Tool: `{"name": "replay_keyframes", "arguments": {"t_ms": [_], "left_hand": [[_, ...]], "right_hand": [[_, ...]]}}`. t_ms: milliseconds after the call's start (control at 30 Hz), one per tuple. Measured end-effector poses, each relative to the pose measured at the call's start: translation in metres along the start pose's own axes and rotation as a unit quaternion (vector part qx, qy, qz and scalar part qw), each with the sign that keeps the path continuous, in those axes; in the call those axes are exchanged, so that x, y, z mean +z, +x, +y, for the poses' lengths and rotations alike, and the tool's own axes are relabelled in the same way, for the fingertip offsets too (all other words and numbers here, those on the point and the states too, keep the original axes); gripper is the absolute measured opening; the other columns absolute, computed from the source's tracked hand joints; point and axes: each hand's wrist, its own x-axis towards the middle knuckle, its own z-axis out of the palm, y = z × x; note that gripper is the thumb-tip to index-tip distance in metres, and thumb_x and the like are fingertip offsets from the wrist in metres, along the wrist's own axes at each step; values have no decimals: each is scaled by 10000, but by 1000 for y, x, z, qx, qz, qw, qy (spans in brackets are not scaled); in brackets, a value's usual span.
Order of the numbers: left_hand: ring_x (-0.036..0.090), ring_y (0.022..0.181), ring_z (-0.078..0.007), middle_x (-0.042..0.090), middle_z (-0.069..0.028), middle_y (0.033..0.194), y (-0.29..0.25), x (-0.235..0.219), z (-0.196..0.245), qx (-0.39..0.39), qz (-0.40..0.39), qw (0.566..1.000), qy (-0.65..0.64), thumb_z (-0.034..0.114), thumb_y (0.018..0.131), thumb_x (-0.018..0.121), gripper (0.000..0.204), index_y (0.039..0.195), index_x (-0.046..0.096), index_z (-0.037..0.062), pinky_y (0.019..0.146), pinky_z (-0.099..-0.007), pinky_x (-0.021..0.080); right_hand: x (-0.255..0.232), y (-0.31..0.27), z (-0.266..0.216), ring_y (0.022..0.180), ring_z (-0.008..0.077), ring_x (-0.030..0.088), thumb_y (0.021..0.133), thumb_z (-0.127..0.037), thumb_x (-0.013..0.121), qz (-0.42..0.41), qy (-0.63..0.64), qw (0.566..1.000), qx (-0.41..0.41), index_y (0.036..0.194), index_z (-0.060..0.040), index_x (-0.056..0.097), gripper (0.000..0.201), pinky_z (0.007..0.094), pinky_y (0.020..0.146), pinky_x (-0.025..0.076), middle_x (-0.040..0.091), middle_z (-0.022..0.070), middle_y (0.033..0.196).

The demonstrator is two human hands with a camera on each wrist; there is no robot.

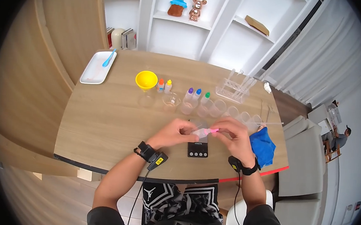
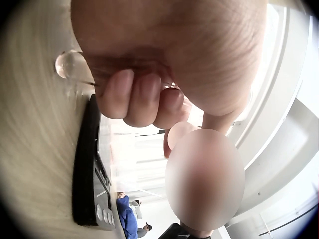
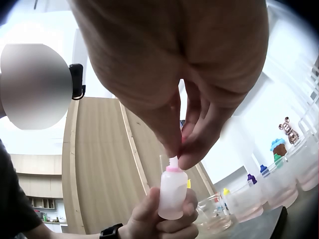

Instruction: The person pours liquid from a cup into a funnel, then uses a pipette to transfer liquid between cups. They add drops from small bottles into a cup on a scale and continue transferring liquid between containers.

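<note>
My left hand (image 1: 174,134) grips a small translucent dropper bottle (image 3: 172,195) with a pink collar, fingers curled round its body. At its nozzle, my right hand (image 1: 234,135) pinches a pink cap (image 1: 215,130) between thumb and fingertips. In the right wrist view the bottle is upright, and the white nozzle shows just below the right fingertips. Both hands are over a black digital scale (image 1: 197,149), which has a row of buttons along its near edge. The left palm hides the bottle in the left wrist view.
Behind the hands stand clear plastic cups (image 1: 219,108) and bottles with purple, blue and green (image 1: 207,95) caps. Farther left are a yellow bowl (image 1: 146,80) and a white tray (image 1: 87,73) with a blue spoon. A test tube rack (image 1: 230,95) and blue cloth (image 1: 263,146) lie right.
</note>
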Motion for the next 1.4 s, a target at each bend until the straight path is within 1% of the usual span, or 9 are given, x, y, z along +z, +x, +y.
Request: {"name": "replay_keyframes", "arguments": {"t_ms": [233, 333, 433, 667, 833, 933, 1033, 1133, 1400], "left_hand": [[341, 674, -57, 382, 79, 708, -1, 2, 6, 9, -21, 1000, -3, 250, 944, 803, 253, 985, 749, 6, 591, -280, 278], [336, 678, -62, 385, 71, 711, 0, 1, 2, 19, -42, 999, 13, 252, 945, 802, 262, 946, 734, -1, 591, -289, 279], [338, 679, -64, 396, 65, 713, 1, 0, -1, 14, -45, 998, 43, 256, 945, 802, 280, 919, 716, -9, 592, -293, 283], [373, 678, -38, 489, 81, 738, -1, -1, -1, 11, -35, 999, 16, 202, 924, 827, 239, 1057, 777, 10, 589, -265, 305], [388, 687, -32, 506, 81, 746, 1, -2, -3, 8, -52, 998, 33, 198, 935, 817, 236, 1074, 784, 11, 592, -259, 312], [388, 688, -31, 504, 85, 749, -1, -1, 0, 11, -30, 999, 21, 193, 931, 824, 243, 1083, 781, 9, 593, -255, 310], [390, 692, -29, 504, 92, 758, 1, 2, -5, 21, -24, 998, -45, 195, 933, 827, 257, 1092, 776, 1, 598, -251, 313], [402, 702, -25, 530, 98, 779, -1, -1, -1, 4, -34, 999, 2, 199, 939, 824, 269, 1103, 768, -7, 608, -246, 327], [410, 717, -17, 544, 103, 795, 1, 2, -6, 19, -35, 999, -7, 192, 941, 822, 229, 1053, 747, 8, 617, -242, 333]], "right_hand": [[3, 4, -9, 892, 271, 717, 858, 9, 795, -21, -152, 985, -78, 995, 27, 756, 143, 356, 756, 571, 733, 116, 966], [1, 4, -16, 763, 277, 689, 868, -49, 800, -52, -208, 976, -23, 957, 20, 753, 121, 379, 694, 550, 719, 126, 935], [-4, 4, 1, 657, 263, 631, 870, -82, 812, -81, -329, 938, -68, 931, 2, 749, 121, 373, 623, 501, 689, 117, 842], [3, 11, -28, 581, 340, 574, 899, -199, 808, -7, -135, 991, -22, 785, 3, 699, 256, 401, 555, 445, 611, 158, 677], [-4, 2, 2, 590, 301, 579, 887, -131, 808, -63, -300, 949, -78, 913, -9, 732, 147, 383, 565, 455, 645, 128, 722], [-3, 1, 3, 601, 294, 599, 888, -115, 808, -44, -256, 964, -50, 943, -17, 731, 136, 377, 578, 473, 667, 123, 742], [7, 6, -30, 601, 315, 611, 896, -121, 797, -33, -157, 987, 15, 903, -8, 728, 133, 378, 584, 480, 657, 151, 713], [10, 1, -14, 599, 298, 622, 906, -119, 791, -15, -164, 986, -36, 891, 1, 726, 137, 365, 579, 484, 657, 155, 704], [15, 3, -8, 504, 289, 569, 921, -190, 798, 0, -223, 975, -19, 793, 12, 712, 254, 378, 509, 445, 608, 142, 614]]}}
